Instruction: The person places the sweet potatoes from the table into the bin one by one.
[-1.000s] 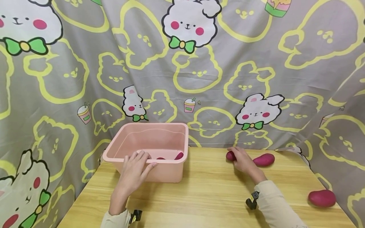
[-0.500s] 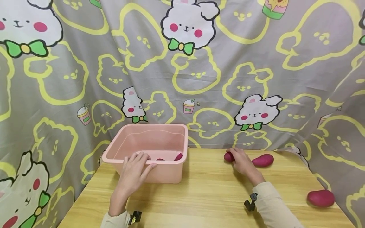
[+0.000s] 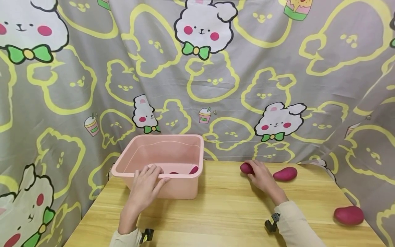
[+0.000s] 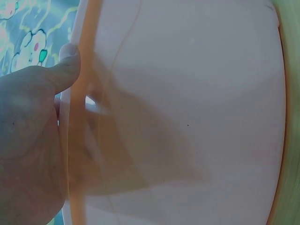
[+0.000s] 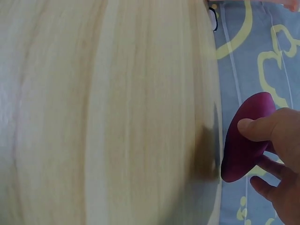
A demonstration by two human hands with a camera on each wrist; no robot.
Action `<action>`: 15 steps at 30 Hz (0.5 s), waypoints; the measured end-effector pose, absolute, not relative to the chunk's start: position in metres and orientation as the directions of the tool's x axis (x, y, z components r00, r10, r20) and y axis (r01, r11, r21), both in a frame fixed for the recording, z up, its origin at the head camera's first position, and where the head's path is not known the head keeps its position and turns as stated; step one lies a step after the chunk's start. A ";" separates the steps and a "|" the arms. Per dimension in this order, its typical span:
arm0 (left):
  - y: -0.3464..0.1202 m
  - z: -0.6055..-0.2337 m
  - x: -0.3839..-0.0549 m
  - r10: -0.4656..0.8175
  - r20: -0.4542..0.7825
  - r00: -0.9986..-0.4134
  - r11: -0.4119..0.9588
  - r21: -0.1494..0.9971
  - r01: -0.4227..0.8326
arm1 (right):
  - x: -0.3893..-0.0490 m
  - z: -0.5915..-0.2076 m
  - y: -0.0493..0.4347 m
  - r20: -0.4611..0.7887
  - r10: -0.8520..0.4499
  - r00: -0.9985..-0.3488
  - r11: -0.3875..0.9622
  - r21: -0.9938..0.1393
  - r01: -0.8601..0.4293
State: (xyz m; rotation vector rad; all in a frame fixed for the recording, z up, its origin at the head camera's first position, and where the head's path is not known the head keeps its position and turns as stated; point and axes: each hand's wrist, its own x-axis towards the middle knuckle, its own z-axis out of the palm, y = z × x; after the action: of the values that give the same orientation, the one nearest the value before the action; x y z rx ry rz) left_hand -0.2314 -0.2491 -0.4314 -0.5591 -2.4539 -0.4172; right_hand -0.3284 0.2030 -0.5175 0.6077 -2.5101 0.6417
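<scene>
My left hand [image 3: 151,178] grips the near rim of a pink plastic bin [image 3: 182,188]. Its fingers hook inside while the thumb [image 4: 65,68] presses the outer wall [image 4: 187,93]. To the right of the bin, my right hand [image 3: 258,174] holds a purple sweet potato [image 3: 246,167] near the back edge of the wooden table [image 3: 216,212]. In the right wrist view the thumb lies on top of the sweet potato [image 5: 243,140] and the fingers curl under it. Two purple pieces [image 3: 193,169] lie inside the bin, mostly hidden by its front wall.
A second sweet potato [image 3: 285,174] lies just right of my right hand. A third [image 3: 348,215] sits near the table's right edge. A grey curtain with rabbit prints [image 3: 216,85] hangs close behind and around the table.
My right hand has shifted slightly left with the sweet potato in its grip. The left hand has stayed on the bin rim.
</scene>
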 end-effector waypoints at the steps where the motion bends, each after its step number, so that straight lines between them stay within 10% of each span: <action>1: -0.249 -0.431 -0.232 0.296 0.602 -0.742 0.862 0.166 0.478 | -0.328 -0.517 0.203 0.537 -0.289 -0.792 0.792 -0.332 -0.513; 15: -0.248 -0.432 -0.232 0.301 0.610 -0.733 0.861 0.156 0.483 | -0.317 -0.512 0.198 0.573 -0.216 -0.791 0.765 -0.404 -0.502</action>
State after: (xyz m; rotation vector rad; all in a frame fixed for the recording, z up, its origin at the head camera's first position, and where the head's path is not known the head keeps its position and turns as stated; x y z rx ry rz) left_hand -0.2316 -0.2478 -0.4318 -0.5675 -2.4410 -0.4093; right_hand -0.3173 0.1984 -0.5116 0.5389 -2.4540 0.7594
